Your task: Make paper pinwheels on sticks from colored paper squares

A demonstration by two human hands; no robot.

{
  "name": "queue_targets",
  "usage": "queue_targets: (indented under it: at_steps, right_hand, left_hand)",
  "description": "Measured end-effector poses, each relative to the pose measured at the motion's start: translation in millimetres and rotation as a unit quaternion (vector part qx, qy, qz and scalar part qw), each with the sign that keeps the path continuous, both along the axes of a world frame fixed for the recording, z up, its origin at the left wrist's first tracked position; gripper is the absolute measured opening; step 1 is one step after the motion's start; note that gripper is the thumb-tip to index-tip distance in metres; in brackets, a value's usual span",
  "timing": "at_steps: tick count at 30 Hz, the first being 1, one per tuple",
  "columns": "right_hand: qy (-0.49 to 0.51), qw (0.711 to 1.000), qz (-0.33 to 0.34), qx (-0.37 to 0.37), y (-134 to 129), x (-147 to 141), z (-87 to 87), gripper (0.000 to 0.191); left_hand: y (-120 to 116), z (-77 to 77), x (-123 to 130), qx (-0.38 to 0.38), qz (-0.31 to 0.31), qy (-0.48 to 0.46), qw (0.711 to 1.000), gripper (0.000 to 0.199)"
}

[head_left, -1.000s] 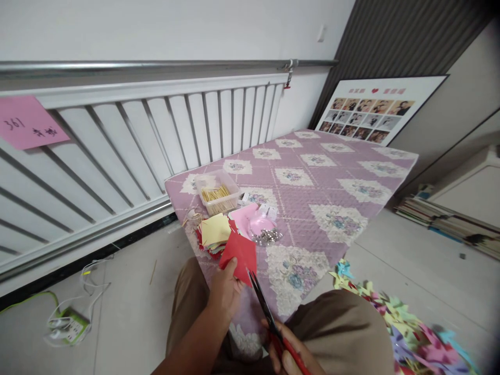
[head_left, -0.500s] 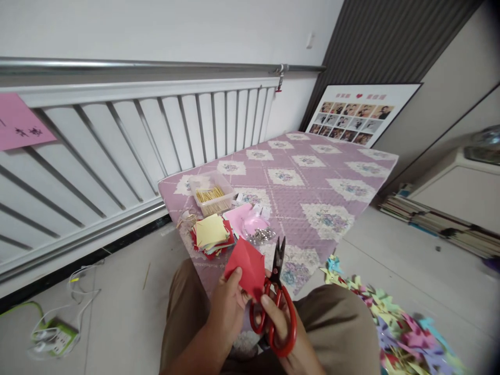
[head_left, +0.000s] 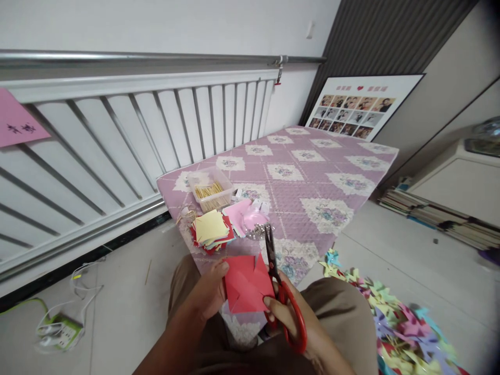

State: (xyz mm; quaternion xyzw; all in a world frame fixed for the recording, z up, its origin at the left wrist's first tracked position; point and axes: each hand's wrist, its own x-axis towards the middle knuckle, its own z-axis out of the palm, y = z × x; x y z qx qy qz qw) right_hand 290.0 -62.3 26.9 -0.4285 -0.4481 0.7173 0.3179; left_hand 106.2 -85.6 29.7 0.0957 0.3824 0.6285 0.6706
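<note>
A red paper square (head_left: pixel 247 286) with slits cut in from its corners is held up over my lap. My left hand (head_left: pixel 211 289) pinches its left edge. My right hand (head_left: pixel 287 312) has red-handled scissors (head_left: pixel 272 255) in its grip, blades pointing up and nearly closed, while its thumb presses on the paper's lower right corner. Just beyond lies a stack of coloured paper squares (head_left: pixel 211 227), a yellow one on top. Behind the stack stands a clear plastic box (head_left: pixel 211 190) of thin sticks. Pink paper (head_left: pixel 239 214) and small metallic pieces (head_left: pixel 258 231) are beside it.
A floral cloth (head_left: pixel 328 213) covers the table in front of me. Colourful paper pinwheels (head_left: pixel 414 333) are heaped on the floor at the right. A white radiator (head_left: pixel 128 140) runs along the left wall. On the left floor is a green power strip (head_left: pixel 66 333) with cables.
The red paper has turned flatter toward the camera, showing its slits. My left hand has shifted left to its edge, and the scissors have moved slightly left and tilted.
</note>
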Motion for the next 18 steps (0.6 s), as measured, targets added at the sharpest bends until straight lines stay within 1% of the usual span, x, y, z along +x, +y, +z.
queue_targets:
  at_steps: [2, 4, 5, 7, 9, 11, 12, 14, 15, 18]
  right_hand:
    - [-0.012, 0.997, 0.050, 0.059, 5.1, 6.0, 10.3, 0.052]
    - [-0.014, 0.990, 0.083, 0.111, 10.2, 9.4, 17.0, 0.047]
    - [-0.016, 0.988, 0.086, 0.125, 12.3, 10.2, 18.1, 0.047]
    - [-0.028, 0.991, 0.060, 0.115, 15.3, 10.9, 15.7, 0.049]
    - [-0.029, 0.997, 0.005, 0.076, 16.3, 12.0, 7.8, 0.054]
    - [-0.002, 0.998, -0.040, 0.041, 15.2, 15.0, -3.6, 0.057]
    - [0.020, 0.998, -0.051, 0.032, 13.5, 17.4, -9.9, 0.057]
    - [0.064, 0.996, -0.047, 0.028, 7.5, 23.5, -22.1, 0.056]
    - [0.080, 0.996, -0.034, 0.028, 2.9, 26.7, -27.4, 0.056]
    - [0.086, 0.996, 0.032, 0.017, -16.6, 34.1, -37.7, 0.067]
  left_hand:
    - [2.0, 2.8, -2.8, 0.004, -0.059, 0.020, 0.998, 0.035]
    - [2.9, 3.0, -1.9, 0.001, -0.103, 0.065, 0.993, 0.027]
    - [3.1, 2.1, -0.4, -0.001, -0.119, 0.084, 0.989, 0.024]
    - [3.2, -1.9, 3.2, -0.005, -0.134, 0.093, 0.987, 0.025]
    - [4.2, -7.6, 5.8, -0.010, -0.106, 0.074, 0.992, 0.030]
    - [6.6, -13.0, 6.4, -0.014, -0.045, 0.055, 0.997, 0.033]
    - [8.4, -15.1, 5.8, -0.017, -0.010, 0.049, 0.999, 0.034]
    - [12.7, -17.8, 3.6, -0.020, 0.048, 0.041, 0.998, 0.032]
    - [14.9, -18.4, 2.4, -0.019, 0.068, 0.038, 0.997, 0.030]
    - [20.4, -18.5, -0.2, -0.013, 0.108, 0.031, 0.994, 0.025]
